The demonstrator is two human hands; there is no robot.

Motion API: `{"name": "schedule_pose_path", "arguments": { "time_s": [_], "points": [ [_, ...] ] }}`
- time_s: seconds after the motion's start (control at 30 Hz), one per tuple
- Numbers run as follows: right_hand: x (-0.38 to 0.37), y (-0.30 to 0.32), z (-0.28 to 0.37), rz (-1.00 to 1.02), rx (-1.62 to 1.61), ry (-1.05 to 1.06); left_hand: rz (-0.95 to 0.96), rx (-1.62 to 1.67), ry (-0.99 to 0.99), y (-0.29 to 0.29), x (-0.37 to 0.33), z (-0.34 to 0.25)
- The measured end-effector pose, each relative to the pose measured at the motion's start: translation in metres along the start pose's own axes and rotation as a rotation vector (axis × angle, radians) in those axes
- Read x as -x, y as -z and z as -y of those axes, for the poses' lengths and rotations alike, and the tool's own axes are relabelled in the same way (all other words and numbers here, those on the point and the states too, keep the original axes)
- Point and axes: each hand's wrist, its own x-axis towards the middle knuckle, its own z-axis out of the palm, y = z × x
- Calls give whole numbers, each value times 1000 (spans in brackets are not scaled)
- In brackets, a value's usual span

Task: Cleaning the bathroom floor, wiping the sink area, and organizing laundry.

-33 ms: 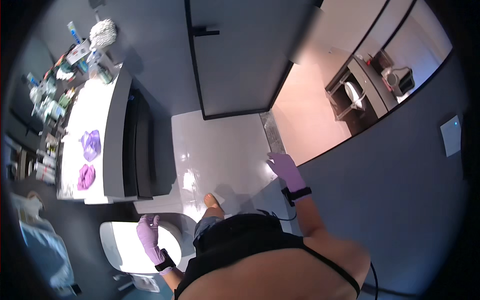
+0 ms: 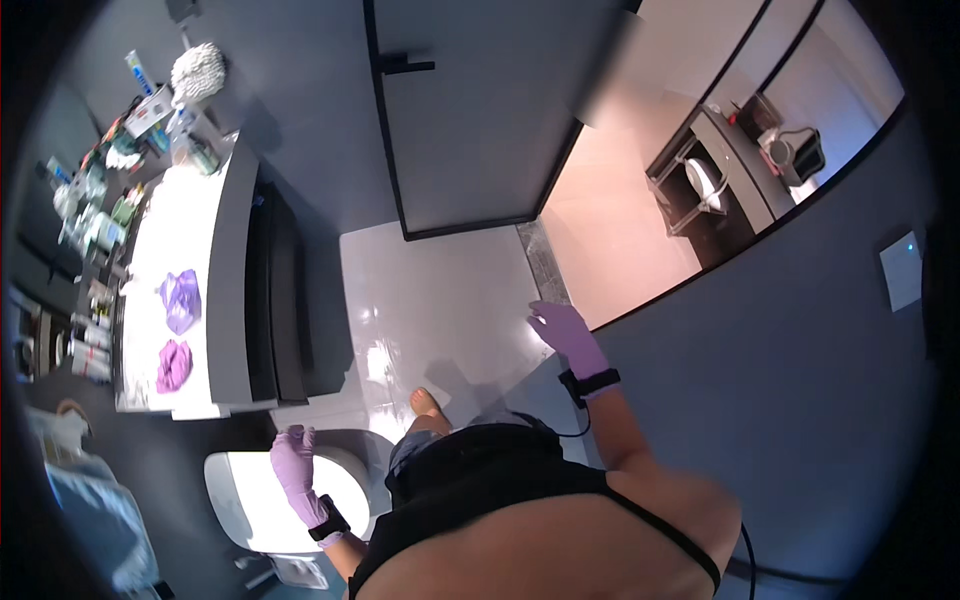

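Observation:
Both of my hands wear light purple gloves, with a black band round each wrist. My left hand [image 2: 293, 468] hangs over the white toilet [image 2: 235, 495], fingers loosely bent and a small gap beside the thumb. Nothing shows in it. Out to the right, my right hand [image 2: 565, 333] is held above the pale floor by the doorway, its fingers apart and holding nothing. On the white counter at the left lie a crumpled purple plastic bag [image 2: 181, 301] and a bunched pink-purple cloth-like item [image 2: 173, 367], both away from my hands.
A dark cabinet [image 2: 274, 300] runs under the counter. Bottles [image 2: 192, 140] and toiletries crowd its far end and back edge. Ahead stands a dark-framed door [image 2: 475, 120]; a chair [image 2: 705, 185] and desk show through the opening. A blue-grey wall [image 2: 740, 400] is close on my right.
The view has shifted slightly, so the counter and toilet sit a little lower. My hands keep nearly the same pose, and nothing was taken hold of or let go.

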Motion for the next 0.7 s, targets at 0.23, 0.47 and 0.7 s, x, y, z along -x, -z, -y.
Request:
{"name": "schedule_pose_path", "arguments": {
  "time_s": [0.23, 0.47, 0.7],
  "points": [
    [-92, -16, 39, 136, -45, 7, -194, -90, -224, 70, -151, -9],
    [-233, -127, 172, 366, 48, 384, -444, -278, 67, 107, -277, 49],
    [-326, -204, 316, 597, -16, 839, -469, -393, 292, 76, -338, 44]
  ]
}}
